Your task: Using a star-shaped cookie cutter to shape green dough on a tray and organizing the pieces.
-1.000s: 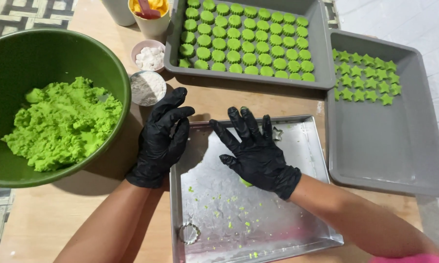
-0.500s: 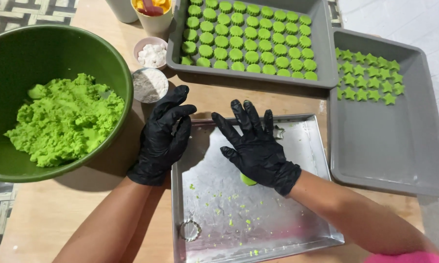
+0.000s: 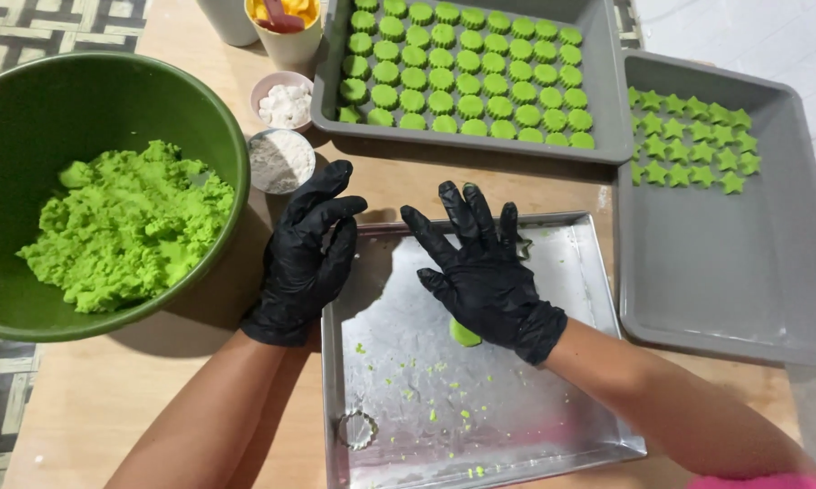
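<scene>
We have the metal tray (image 3: 517, 426) nearest us on the table (image 3: 82, 407), our right hand (image 3: 485, 276) pressing a dough lump (image 3: 464, 335) on it, our left hand (image 3: 304, 258) at its left edge. The bowl (image 3: 28, 118) of dough sits left; two baking pans (image 3: 698, 281) lie behind and right.

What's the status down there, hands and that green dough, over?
Left hand flat on metal tray edge, empty. Right hand spread, pressing green dough lump on tray. Round cutter lies clear, near corner.
</scene>
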